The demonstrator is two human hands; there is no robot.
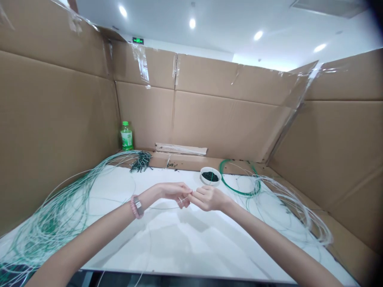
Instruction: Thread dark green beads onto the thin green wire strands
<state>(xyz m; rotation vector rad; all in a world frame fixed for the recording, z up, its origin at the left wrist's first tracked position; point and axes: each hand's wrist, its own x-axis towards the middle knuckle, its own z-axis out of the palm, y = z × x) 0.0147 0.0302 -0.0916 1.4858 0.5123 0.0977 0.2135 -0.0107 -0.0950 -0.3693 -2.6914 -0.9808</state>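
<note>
Over the middle of the white tabletop, my left hand [176, 193] and my right hand [208, 198] meet fingertip to fingertip. A thin whitish plastic strand [183, 199] shows between them, and both hands are closed in a pinch on it. Its end is hidden by the fingers. From below my left hand a fine strand trails left across the table. Just behind my right hand stands a white bowl [202, 178] holding small dark pieces [210, 176]. A pink beaded bracelet with a grey plate [137, 206] circles my left wrist.
Long green and white strands [56, 211] heap at the left, their dark-tipped ends [141, 160] bunched at the back. A green coil [223, 181] and loose white strands [308, 217] lie right. A green-capped bottle [127, 137] stands back left. Cardboard walls [218, 119] enclose the table.
</note>
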